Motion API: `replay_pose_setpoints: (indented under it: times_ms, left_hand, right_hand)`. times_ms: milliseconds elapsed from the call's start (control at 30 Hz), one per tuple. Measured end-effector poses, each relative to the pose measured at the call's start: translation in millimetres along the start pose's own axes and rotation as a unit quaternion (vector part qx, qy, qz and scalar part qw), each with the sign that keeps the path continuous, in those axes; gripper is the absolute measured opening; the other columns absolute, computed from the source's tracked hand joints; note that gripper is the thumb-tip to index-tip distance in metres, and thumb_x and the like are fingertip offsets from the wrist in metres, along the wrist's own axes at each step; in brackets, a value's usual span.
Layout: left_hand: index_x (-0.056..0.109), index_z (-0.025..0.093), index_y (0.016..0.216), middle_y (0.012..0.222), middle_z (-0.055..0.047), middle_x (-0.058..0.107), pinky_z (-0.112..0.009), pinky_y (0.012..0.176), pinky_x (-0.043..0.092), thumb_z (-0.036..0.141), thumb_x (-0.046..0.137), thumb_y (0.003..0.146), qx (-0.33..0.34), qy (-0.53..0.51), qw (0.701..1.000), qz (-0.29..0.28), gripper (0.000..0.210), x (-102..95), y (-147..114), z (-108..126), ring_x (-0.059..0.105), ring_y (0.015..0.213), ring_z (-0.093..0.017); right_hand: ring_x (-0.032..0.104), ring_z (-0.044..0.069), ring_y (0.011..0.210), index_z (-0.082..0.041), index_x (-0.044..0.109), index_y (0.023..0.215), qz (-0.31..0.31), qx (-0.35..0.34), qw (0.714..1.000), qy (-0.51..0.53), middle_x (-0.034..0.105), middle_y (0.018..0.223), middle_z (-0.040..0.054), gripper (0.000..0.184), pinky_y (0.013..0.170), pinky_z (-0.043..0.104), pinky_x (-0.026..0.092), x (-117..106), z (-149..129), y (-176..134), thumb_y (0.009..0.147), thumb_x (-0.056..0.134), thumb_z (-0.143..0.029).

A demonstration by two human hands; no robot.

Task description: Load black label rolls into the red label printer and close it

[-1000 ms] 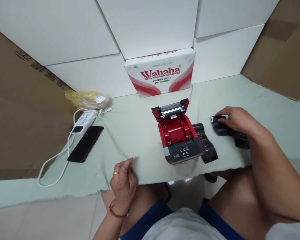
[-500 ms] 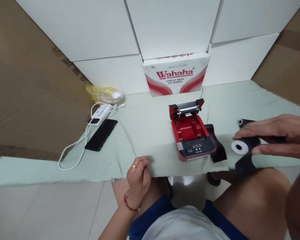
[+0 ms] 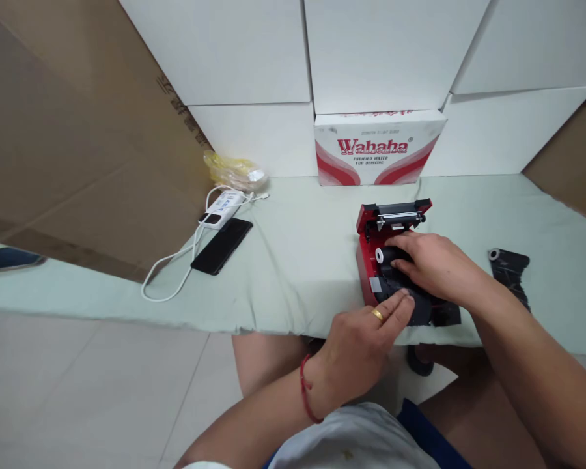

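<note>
A red and black desktop printer (image 3: 365,268) stands near the table's front edge with its lid (image 3: 395,211) raised. Over its open bay is a black roll (image 3: 395,255) with a white core, gripped between the thumb and fingers of my right hand (image 3: 434,264). From the roll a loose black strip (image 3: 420,309) hangs over the printer's front, hiding most of the dark panel. My left hand (image 3: 359,348), wearing a ring, has its fingers pressed together on this strip at the front; the thumb is partly hidden.
Another black roll (image 3: 510,262) lies partly unwound on the right, and a further black piece (image 3: 446,314) is beside the printer. A phone (image 3: 222,246), white cable (image 3: 173,296), power strip (image 3: 227,207) and plastic bag (image 3: 237,172) sit left. A Wahaha box (image 3: 381,150) stands behind.
My right hand has carried the black roll leftward from beside the printer into its open bay. My left hand has risen from the table edge onto the strip. The view has shifted left.
</note>
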State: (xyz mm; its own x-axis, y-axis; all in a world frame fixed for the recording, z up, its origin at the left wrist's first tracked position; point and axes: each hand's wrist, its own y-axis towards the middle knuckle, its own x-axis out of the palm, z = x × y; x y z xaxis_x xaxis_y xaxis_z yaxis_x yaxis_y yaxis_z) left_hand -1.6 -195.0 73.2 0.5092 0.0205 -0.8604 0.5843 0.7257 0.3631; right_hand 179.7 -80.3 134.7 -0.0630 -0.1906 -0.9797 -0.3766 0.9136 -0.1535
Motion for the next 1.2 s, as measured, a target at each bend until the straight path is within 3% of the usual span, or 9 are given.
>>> replay_pose_setpoints:
  times_ms: [167, 433, 533, 633, 767, 833, 900, 1033, 1200]
  left_hand:
    - [0.055, 0.015, 0.141, 0.152, -0.009, 0.06, -0.033, 0.065, 0.062, 0.011, 0.048, 0.091, 0.024, 0.052, 0.998, 0.037, 0.051, 7.0, 5.2, 1.1, 0.072, 0.084, -0.018]
    - [0.062, 0.011, 0.133, 0.14, -0.017, 0.068, -0.032, 0.066, 0.061, 0.017, 0.05, 0.094, 0.014, 0.087, 0.996, 0.014, 0.041, -2.3, 19.2, 9.4, 0.073, 0.084, -0.019]
    - [0.063, 0.009, 0.132, 0.14, -0.019, 0.068, -0.032, 0.06, 0.06, 0.018, 0.05, 0.094, 0.006, 0.086, 0.996, 0.005, 0.041, -3.6, 20.2, 15.7, 0.073, 0.078, -0.019]
    - [0.062, 0.009, 0.134, 0.142, -0.02, 0.066, -0.033, 0.058, 0.06, 0.017, 0.047, 0.096, -0.009, 0.083, 0.997, -0.003, 0.042, -3.6, 20.1, 20.9, 0.073, 0.075, -0.019]
    - [0.061, 0.006, 0.135, 0.146, -0.022, 0.062, -0.031, 0.058, 0.06, 0.013, 0.045, 0.095, -0.008, 0.092, 0.996, -0.017, 0.044, -4.4, 22.1, 26.9, 0.075, 0.079, -0.019]
    - [0.06, 0.006, 0.138, 0.147, -0.021, 0.062, -0.03, 0.054, 0.059, 0.014, 0.046, 0.094, -0.014, 0.108, 0.994, -0.025, 0.046, -5.0, 24.5, 31.0, 0.075, 0.076, -0.019]
    - [0.058, 0.006, 0.141, 0.145, -0.021, 0.063, -0.029, 0.05, 0.056, 0.015, 0.047, 0.094, -0.022, 0.126, 0.991, -0.031, 0.049, -4.8, 27.3, 35.7, 0.074, 0.072, -0.018]
    - [0.06, 0.005, 0.139, 0.14, -0.024, 0.064, -0.029, 0.046, 0.053, 0.017, 0.048, 0.094, -0.025, 0.155, 0.987, -0.032, 0.048, -1.4, 31.3, 43.5, 0.072, 0.069, -0.018]
    - [0.063, 0.004, 0.135, 0.136, -0.024, 0.066, -0.028, 0.042, 0.05, 0.019, 0.049, 0.094, -0.037, 0.167, 0.985, -0.012, 0.046, 2.4, 32.6, 48.1, 0.072, 0.067, -0.019]
  right_hand:
    - [0.07, 0.033, 0.112, -0.026, 0.063, 0.139, -0.004, 0.022, 0.999, -0.036, 0.07, 0.136, 0.0106, 0.046, 0.083, 0.039, 0.051, 2.3, -3.9, 5.1, 0.094, 0.052, -0.027]
    - [0.073, 0.032, 0.098, -0.025, 0.063, 0.139, -0.028, 0.027, 0.995, -0.089, 0.076, 0.118, 0.014, 0.048, 0.071, 0.036, 0.047, 6.5, -10.5, 19.5, 0.093, 0.051, -0.023]
    - [0.074, 0.032, 0.099, -0.026, 0.064, 0.14, -0.015, 0.035, 0.996, -0.085, 0.077, 0.118, 0.0131, 0.048, 0.074, 0.036, 0.05, 9.1, -9.6, 21.6, 0.093, 0.052, -0.023]
    - [0.072, 0.029, 0.11, -0.024, 0.068, 0.134, 0.006, -0.037, 0.999, -0.008, 0.074, 0.129, 0.0104, 0.042, 0.088, 0.037, 0.054, 3.0, -7.3, 8.3, 0.095, 0.054, -0.025]
    - [0.073, 0.026, 0.107, -0.028, 0.077, 0.119, 0.157, -0.092, 0.976, 0.12, 0.079, 0.118, 0.0028, 0.032, 0.096, 0.039, 0.057, -21.8, -4.1, -16.7, 0.101, 0.051, -0.036]
    - [0.069, 0.03, 0.115, -0.029, 0.073, 0.127, 0.265, -0.073, 0.958, 0.087, 0.076, 0.123, 0.0055, 0.036, 0.102, 0.047, 0.055, -31.0, 0.6, -16.7, 0.103, 0.048, -0.037]
    - [0.059, 0.034, 0.132, -0.026, 0.064, 0.142, 0.3, -0.084, 0.95, 0.029, 0.068, 0.139, 0.01, 0.043, 0.112, 0.053, 0.047, -32.6, 7.3, -7.2, 0.104, 0.045, -0.033]
    - [0.054, 0.033, 0.135, -0.018, 0.059, 0.147, 0.248, -0.106, 0.963, -0.011, 0.064, 0.142, 0.014, 0.047, 0.113, 0.052, 0.045, -21.3, 17.0, 6.7, 0.106, 0.037, -0.029]
    - [0.062, 0.031, 0.114, -0.017, 0.07, 0.132, 0.224, -0.114, 0.967, -0.039, 0.071, 0.128, 0.0127, 0.04, 0.093, 0.045, 0.055, -10.0, 16.8, -25.2, 0.106, 0.042, -0.03]
